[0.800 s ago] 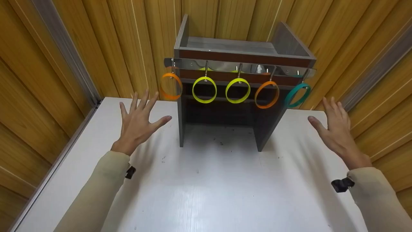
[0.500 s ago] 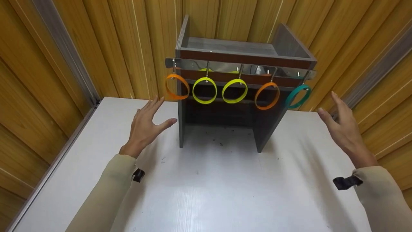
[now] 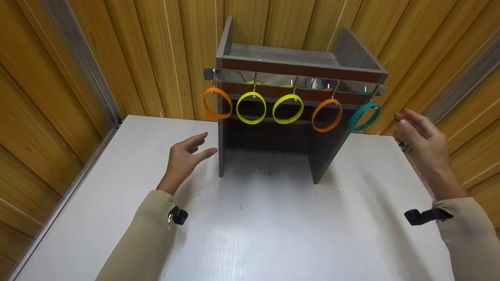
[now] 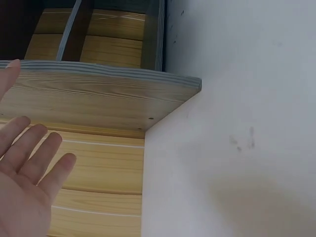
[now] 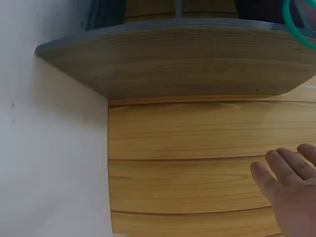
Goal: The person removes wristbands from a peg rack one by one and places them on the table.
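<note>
Gripping nothing, fingers loose — the left hand (image 3: 183, 162) and right hand (image 3: 429, 146) flank the grey rack (image 3: 304, 68); hooks (image 3: 255, 82) spaced along its rail (image 3: 271, 78) hold five rings (image 3: 252, 123) apart.

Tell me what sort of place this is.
Probably a small work booth: wood-look panels rise on three sides of a white table, where a grey shelf unit stands with five coloured rings hanging at its front.

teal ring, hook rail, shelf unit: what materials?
Teal ring: probably plastic; smooth, evenly coloured band, though coated metal is possible.
Hook rail: likely polished metal; shiny, with coloured reflections.
Shelf unit: looks like wood or wood-based board; grained side face, striped grey edge. Can't tell real grain from print.
</note>
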{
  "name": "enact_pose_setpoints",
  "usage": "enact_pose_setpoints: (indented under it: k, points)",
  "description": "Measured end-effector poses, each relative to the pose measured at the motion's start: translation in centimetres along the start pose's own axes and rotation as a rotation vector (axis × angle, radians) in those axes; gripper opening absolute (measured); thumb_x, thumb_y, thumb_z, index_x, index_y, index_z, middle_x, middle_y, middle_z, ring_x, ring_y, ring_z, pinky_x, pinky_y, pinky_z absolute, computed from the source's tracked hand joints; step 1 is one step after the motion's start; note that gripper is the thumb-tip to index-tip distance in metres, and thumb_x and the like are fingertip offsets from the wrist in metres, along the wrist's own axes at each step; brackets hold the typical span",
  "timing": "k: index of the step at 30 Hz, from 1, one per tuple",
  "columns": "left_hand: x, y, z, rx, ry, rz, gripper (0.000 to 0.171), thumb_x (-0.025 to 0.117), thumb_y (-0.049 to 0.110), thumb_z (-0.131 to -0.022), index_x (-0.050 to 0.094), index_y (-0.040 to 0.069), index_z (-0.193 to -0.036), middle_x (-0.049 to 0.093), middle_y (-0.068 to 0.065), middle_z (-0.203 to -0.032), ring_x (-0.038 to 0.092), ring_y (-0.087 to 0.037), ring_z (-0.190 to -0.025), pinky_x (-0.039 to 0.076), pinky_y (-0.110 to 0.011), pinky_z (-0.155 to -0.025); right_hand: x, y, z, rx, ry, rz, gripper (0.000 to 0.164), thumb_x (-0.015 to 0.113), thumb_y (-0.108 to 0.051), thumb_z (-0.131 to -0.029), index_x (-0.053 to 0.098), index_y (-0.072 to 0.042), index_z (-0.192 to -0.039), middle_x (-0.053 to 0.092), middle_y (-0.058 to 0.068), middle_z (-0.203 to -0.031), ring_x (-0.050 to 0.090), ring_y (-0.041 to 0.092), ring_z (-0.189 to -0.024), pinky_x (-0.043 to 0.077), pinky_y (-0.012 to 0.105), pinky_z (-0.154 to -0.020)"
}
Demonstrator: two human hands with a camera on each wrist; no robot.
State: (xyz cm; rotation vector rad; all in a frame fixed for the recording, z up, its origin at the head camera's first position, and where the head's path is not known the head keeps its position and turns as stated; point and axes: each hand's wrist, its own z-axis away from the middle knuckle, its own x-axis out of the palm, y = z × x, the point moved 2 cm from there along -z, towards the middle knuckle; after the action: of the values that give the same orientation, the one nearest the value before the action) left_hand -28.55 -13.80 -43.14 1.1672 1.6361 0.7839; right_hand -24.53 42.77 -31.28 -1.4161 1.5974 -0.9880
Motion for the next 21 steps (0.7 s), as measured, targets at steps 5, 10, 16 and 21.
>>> enact_pose_setpoints:
  k: [5,10,16,21]
  points:
    - [0.6,-0.7,0.2,-0.023,0.011,0.068,0.057,0.089,0.019,-0.089,0.068,0.004,-0.141,0.069,-0.009,-0.14,0.066,-0.026,-0.128,0.053,-0.036,-0.108,0.6,-1.0,-0.2,0.019,-0.03,-0.128,0.04,0.063,-0.006,-0.107,0.058,0.002,-0.145,0.069,0.011,-0.136,0.068,0.018,-0.124,0.056,0.026,-0.098]
    - [0.9,-1.1,0.5,-0.034,0.032,0.134,0.054,0.088,0.015,-0.089,0.07,0.003,-0.138,0.07,-0.01,-0.138,0.067,-0.027,-0.126,0.053,-0.041,-0.108,1.0,-1.7,-0.6,0.01,-0.081,-0.2,0.038,0.059,0.0,-0.107,0.057,0.007,-0.144,0.069,0.016,-0.136,0.068,0.022,-0.124,0.055,0.03,-0.1]
    - [1.5,-1.6,0.8,-0.042,0.043,0.187,0.051,0.088,0.01,-0.088,0.071,0.001,-0.135,0.071,-0.012,-0.136,0.068,-0.03,-0.124,0.053,-0.047,-0.107,1.2,-1.9,-0.9,0.021,-0.128,-0.235,0.038,0.058,0.004,-0.107,0.055,0.012,-0.144,0.069,0.018,-0.135,0.069,0.024,-0.124,0.056,0.034,-0.099]
    - [2.0,-1.7,0.8,-0.065,0.046,0.225,0.047,0.087,0.005,-0.088,0.073,0.001,-0.133,0.072,-0.013,-0.133,0.069,-0.031,-0.122,0.057,-0.04,-0.103,1.4,-1.8,-1.0,0.049,-0.154,-0.269,0.038,0.056,0.006,-0.107,0.054,0.012,-0.144,0.069,0.019,-0.136,0.069,0.026,-0.123,0.055,0.036,-0.1]
